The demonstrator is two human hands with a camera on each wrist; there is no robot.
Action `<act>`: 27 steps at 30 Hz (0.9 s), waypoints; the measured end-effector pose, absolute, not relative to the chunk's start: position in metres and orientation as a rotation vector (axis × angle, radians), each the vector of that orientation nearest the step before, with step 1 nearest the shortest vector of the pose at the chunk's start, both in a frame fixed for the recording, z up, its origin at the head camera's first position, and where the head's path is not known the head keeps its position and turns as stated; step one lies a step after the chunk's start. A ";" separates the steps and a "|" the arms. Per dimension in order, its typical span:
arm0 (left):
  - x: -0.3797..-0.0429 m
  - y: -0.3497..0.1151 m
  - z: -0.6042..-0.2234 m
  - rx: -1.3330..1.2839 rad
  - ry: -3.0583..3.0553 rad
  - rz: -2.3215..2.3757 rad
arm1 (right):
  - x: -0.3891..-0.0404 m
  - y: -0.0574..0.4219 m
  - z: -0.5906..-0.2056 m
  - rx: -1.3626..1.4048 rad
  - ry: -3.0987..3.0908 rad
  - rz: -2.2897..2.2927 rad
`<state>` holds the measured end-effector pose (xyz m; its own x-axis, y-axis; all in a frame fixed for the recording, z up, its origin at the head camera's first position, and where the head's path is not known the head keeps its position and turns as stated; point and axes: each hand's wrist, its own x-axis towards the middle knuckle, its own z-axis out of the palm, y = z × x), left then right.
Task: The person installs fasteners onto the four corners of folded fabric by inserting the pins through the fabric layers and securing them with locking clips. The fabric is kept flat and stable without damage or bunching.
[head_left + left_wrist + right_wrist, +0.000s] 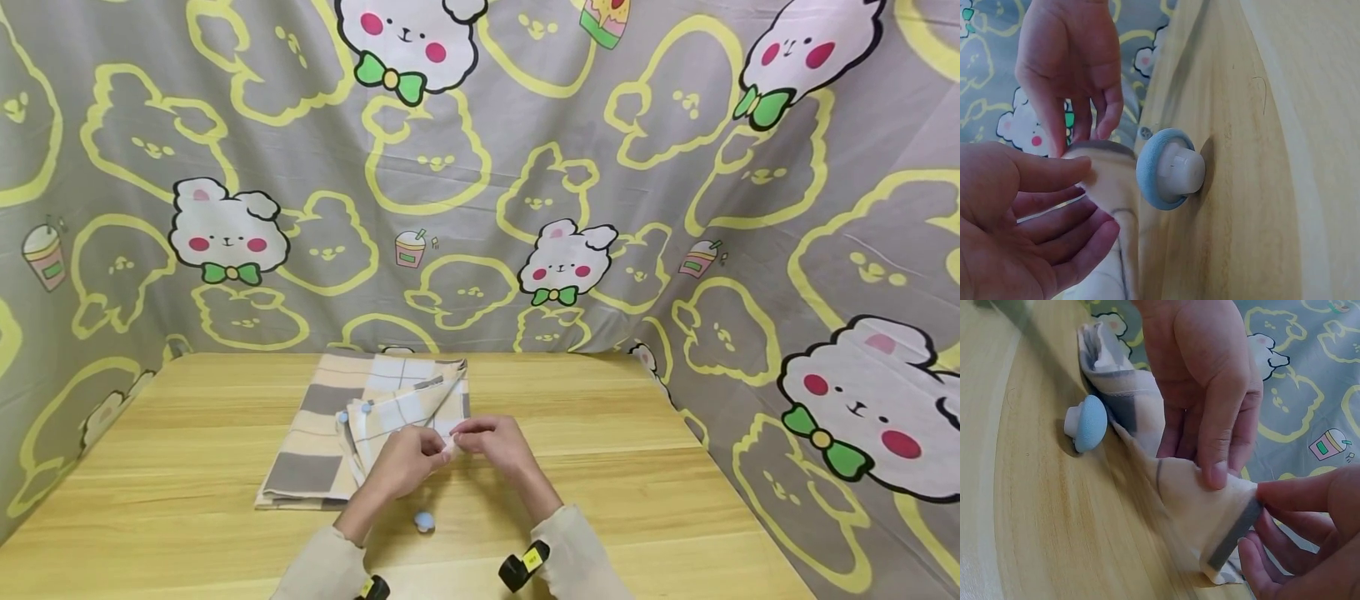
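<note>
A folded plaid cloth (318,433) in cream, white and grey lies on the wooden table, its near right part turned up in a loose flap. With thumb and fingers my left hand (408,458) pinches the edge of this flap. My right hand (498,442) pinches the same edge at its grey-striped corner, as the right wrist view shows close up. Just nearer than the hands, a light-blue mushroom-shaped fastener (424,522) with a white stem lies on its side. Two similar blue fasteners (366,407) sit on the left part of the flap.
The wooden table (600,492) reaches out on both sides of the cloth. Behind it and along its sides hangs a grey curtain (465,183) printed with cartoon bears. Black wrist cameras (517,571) are strapped over light sleeves.
</note>
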<state>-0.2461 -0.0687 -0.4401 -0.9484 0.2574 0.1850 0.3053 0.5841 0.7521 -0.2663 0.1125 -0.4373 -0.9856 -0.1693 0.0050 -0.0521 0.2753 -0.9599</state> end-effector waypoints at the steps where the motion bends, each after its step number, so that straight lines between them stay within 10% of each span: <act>1: -0.246 -0.069 -0.440 -0.481 -2.745 -1.318 | -0.266 0.112 -0.437 -0.202 2.423 -1.836; 27: -0.249 -0.074 -0.437 -0.311 -2.714 -1.362 | -0.270 0.133 -0.427 -0.144 2.736 -1.534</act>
<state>-0.2490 -0.0739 -0.4372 -0.9754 0.1409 0.1696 0.2202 0.5819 0.7828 -0.2701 0.1335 -0.4265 -0.9958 -0.0806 0.0438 -0.0794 0.5184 -0.8515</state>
